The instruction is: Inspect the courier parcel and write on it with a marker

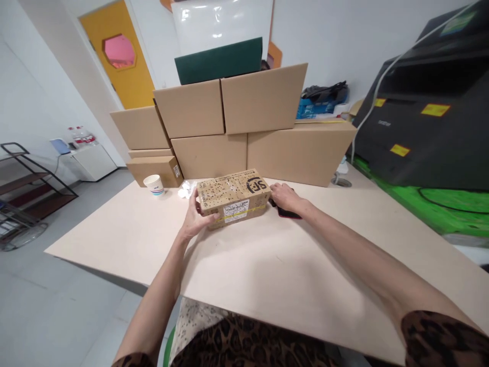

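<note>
A brown cardboard parcel (214, 201) lies on the pale table (244, 275), with black SF lettering on top, a white label on its front and a yellow strip along it. My left hand (194, 220) grips the parcel's left end, thumb on the front face and fingers round the side. Just off the parcel's right end, my right hand (287, 197) is low over the table, its fingers curled at a small dark item that I cannot make out. Beneath that hand lies a flat black object (289, 213) with a red edge, partly covered.
Stacked cardboard boxes (208, 155) line the table's back, topped by a dark green box (221, 61). A paper cup (153, 184) stands at the left, near crumpled white paper (186, 190). To the right is a large black printer (416, 122) beside a green surface (431, 204).
</note>
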Action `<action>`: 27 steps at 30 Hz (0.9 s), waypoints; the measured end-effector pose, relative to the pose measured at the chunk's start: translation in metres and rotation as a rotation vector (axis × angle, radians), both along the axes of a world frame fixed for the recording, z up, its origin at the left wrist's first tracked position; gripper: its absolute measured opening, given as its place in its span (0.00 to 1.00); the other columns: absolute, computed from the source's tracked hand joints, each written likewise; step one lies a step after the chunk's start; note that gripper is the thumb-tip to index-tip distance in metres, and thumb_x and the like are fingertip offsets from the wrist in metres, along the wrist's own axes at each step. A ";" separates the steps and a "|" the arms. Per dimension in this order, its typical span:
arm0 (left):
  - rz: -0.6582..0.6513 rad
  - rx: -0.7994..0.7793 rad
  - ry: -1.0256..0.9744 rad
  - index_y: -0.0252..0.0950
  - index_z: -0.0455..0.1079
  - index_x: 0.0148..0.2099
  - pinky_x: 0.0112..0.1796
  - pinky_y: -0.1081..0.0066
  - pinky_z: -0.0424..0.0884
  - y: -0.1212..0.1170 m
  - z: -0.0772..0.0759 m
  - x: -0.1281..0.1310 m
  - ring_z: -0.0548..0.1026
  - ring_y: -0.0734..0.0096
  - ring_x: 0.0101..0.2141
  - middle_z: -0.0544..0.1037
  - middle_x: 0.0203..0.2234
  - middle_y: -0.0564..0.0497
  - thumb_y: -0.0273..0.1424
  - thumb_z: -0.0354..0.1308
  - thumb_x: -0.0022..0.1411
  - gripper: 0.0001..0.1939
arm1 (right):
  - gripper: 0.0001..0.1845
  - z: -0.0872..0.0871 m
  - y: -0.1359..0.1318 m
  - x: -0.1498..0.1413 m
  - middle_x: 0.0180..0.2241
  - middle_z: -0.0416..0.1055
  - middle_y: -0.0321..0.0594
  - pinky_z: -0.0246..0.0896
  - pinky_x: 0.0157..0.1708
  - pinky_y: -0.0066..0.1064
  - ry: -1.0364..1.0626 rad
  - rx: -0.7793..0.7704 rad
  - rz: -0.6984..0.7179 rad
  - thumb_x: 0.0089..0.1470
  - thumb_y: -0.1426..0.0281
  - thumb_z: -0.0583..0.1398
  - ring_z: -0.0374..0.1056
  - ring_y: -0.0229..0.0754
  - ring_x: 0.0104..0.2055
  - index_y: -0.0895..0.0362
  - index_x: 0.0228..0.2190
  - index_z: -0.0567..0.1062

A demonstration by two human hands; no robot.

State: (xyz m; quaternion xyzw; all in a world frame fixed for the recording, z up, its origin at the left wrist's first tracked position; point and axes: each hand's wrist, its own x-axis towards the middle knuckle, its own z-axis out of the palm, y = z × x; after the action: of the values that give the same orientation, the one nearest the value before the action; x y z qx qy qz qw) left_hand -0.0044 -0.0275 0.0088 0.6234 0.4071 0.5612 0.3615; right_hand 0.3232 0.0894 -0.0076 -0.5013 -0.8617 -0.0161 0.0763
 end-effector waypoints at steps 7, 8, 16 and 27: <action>0.031 -0.005 -0.003 0.41 0.49 0.76 0.61 0.45 0.71 -0.005 -0.011 -0.004 0.71 0.41 0.61 0.68 0.65 0.37 0.44 0.81 0.41 0.66 | 0.11 -0.003 0.021 -0.009 0.44 0.81 0.55 0.63 0.48 0.35 -0.034 0.022 0.033 0.56 0.80 0.59 0.74 0.51 0.49 0.58 0.35 0.81; 0.030 -0.002 -0.002 0.42 0.48 0.76 0.61 0.44 0.70 -0.005 -0.012 -0.004 0.71 0.41 0.62 0.68 0.65 0.37 0.44 0.81 0.41 0.67 | 0.10 -0.002 0.022 -0.007 0.44 0.81 0.55 0.63 0.47 0.35 -0.003 0.038 0.008 0.55 0.79 0.59 0.74 0.51 0.48 0.59 0.36 0.80; 0.026 0.025 0.018 0.43 0.52 0.75 0.61 0.45 0.70 -0.004 -0.016 -0.006 0.69 0.40 0.63 0.64 0.67 0.38 0.43 0.81 0.39 0.65 | 0.09 0.018 0.011 0.027 0.17 0.64 0.32 0.59 0.22 0.31 1.005 0.206 -0.384 0.59 0.61 0.55 0.65 0.43 0.20 0.52 0.30 0.67; 0.028 0.083 0.045 0.43 0.51 0.75 0.59 0.44 0.73 -0.008 -0.017 -0.003 0.70 0.39 0.62 0.67 0.65 0.38 0.43 0.81 0.40 0.65 | 0.19 0.068 -0.099 -0.012 0.24 0.71 0.29 0.63 0.23 0.30 1.727 -0.234 0.172 0.47 0.56 0.70 0.70 0.38 0.23 0.48 0.34 0.70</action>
State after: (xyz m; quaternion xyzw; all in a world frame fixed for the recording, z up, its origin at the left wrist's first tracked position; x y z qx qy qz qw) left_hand -0.0076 -0.0351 -0.0085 0.6444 0.4003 0.5686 0.3181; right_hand 0.3117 -0.0100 0.0608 -0.2762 -0.5337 0.4634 0.6513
